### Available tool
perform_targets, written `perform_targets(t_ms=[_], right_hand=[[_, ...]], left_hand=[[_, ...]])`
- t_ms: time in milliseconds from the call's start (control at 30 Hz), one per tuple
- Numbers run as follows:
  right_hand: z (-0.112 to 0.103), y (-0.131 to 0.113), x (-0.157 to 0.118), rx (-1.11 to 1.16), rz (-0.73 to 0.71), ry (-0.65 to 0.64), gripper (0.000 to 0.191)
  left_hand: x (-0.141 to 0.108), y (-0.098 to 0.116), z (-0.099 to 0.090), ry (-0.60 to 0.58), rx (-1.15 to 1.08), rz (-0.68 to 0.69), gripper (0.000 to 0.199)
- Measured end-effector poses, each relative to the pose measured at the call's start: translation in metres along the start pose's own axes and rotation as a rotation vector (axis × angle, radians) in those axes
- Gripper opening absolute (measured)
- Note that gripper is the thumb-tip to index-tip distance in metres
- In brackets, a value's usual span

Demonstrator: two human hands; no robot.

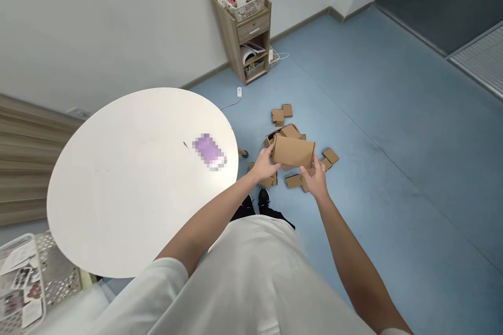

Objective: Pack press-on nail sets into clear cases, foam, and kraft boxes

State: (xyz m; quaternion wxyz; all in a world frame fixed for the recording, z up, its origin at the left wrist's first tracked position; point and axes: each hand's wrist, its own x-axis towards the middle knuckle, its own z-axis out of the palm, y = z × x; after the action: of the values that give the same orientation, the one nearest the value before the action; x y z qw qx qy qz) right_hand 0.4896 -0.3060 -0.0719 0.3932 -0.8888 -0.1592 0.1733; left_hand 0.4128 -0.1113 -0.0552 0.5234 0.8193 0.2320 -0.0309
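Note:
Between my two hands is a brown cardboard box (293, 151), closed and held up above the floor. My left hand (265, 166) grips its left end, and my right hand (315, 178) has hold of its right end near the lower corner. Below it, partly hidden by the box and my hands, several more cardboard boxes (292, 131) lie in a loose pile on the blue floor. Smaller flat boxes (330, 155) are scattered to the right of the pile, and a few others (277, 115) lie beyond it.
A round white table (129, 183) stands at my left with a blurred purple item (209, 151) on it. Against the wall is a small wooden cabinet (253, 31) bearing a white basket (247, 8). A white cable plug (239, 92) lies on the floor (393, 167).

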Motion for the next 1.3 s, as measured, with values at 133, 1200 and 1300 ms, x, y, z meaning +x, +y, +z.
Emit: perform_targets(t_ms=[133, 1200, 1300], right_hand=[[0.000, 0.002, -0.010, 0.155, 0.040, -0.043, 0.083], [0.201, -0.183, -0.061, -0.480, -0.300, -0.578, 0.056], [0.221, -0.197, -0.056, -0.584, -0.356, -0.556, 0.055]], left_hand=[[-0.008, -0.004, 0.000, 0.007, -0.022, -0.029, 0.079], [-0.325, -0.207, -0.133, 0.364, 0.147, -0.711, 0.040], [-0.334, -0.216, -0.133, 0.383, 0.123, -0.713, 0.040]])
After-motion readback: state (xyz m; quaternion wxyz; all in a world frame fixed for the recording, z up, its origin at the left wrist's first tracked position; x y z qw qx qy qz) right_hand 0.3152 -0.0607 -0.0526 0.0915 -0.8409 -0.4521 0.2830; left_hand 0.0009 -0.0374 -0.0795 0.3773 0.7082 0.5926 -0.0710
